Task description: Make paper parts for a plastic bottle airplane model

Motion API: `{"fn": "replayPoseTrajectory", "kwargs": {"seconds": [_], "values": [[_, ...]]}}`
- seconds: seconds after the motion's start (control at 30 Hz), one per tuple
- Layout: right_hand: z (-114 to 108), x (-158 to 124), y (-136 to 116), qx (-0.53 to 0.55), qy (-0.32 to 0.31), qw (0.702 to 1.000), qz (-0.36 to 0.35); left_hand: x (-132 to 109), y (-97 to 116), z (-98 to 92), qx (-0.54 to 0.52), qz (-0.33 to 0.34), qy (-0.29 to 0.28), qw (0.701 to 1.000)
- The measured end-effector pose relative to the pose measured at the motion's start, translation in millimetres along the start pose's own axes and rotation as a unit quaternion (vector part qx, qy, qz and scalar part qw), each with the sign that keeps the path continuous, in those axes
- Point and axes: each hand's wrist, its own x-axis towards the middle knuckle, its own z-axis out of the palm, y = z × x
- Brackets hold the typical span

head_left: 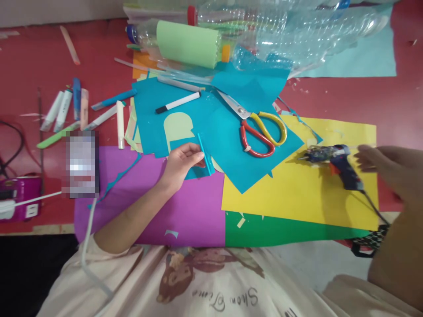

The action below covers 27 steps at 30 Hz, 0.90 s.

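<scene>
My left hand [181,164] pinches a small folded strip of teal paper [205,155] above the purple sheet [185,211] and the big teal sheet [224,127]. My right hand [393,169] is blurred at the right edge, fingers stretched out toward a blue hot glue gun [333,163] that lies on the yellow sheet [297,193]; the hand holds nothing. Scissors [261,130] with red and yellow handles rest on the teal sheet between the hands.
A black-capped marker [178,102] lies on the teal paper. Several markers and pens [71,110] lie at left on the red floor. Clear plastic bottles [264,31] and a green paper roll [188,44] sit at the back. A phone [81,163] lies at left, a green sheet [280,231] in front.
</scene>
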Motion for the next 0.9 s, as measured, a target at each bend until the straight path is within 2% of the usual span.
{"fn": "replayPoseTrajectory", "kwargs": {"seconds": [0.07, 0.1, 0.17, 0.27, 0.37, 0.43, 0.53, 0.63, 0.9], "values": [[4.0, -6.0, -10.7, -0.027, 0.121, 0.992, 0.012, -0.3, 0.5, 0.2, 0.004, 0.000, 0.000, 1.000], [7.5, -11.8, -18.0, 0.013, 0.167, 0.986, -0.016, -0.6, 0.9, 0.3, 0.005, -0.001, -0.001, 1.000], [17.2, -25.9, -35.8, 0.119, 0.124, 0.982, -0.083, -1.0, 1.7, 0.7, 0.004, 0.000, -0.004, 1.000], [37.6, -45.6, -66.8, 0.187, 0.030, 0.966, -0.175, -1.4, 1.8, 1.2, 0.000, 0.001, -0.005, 1.000], [65.0, -59.4, -96.9, 0.243, -0.052, 0.912, -0.325, -1.5, 0.0, 1.4, 0.003, 0.004, -0.002, 1.000], [85.6, -67.2, -113.3, 0.259, -0.130, 0.880, -0.376, -1.5, -1.4, 1.5, 0.004, 0.009, -0.001, 1.000], [113.5, -78.1, -129.4, 0.278, -0.204, 0.852, -0.395, -1.5, -2.5, 2.2, 0.009, 0.013, -0.002, 1.000], [130.3, -84.3, -135.3, 0.290, -0.253, 0.836, -0.391, -1.8, -2.8, 3.2, 0.013, 0.015, -0.005, 1.000], [134.7, -81.7, -131.0, 0.347, -0.301, 0.823, -0.334, -5.4, -5.4, 4.7, 0.001, 0.010, -0.006, 1.000]]}}
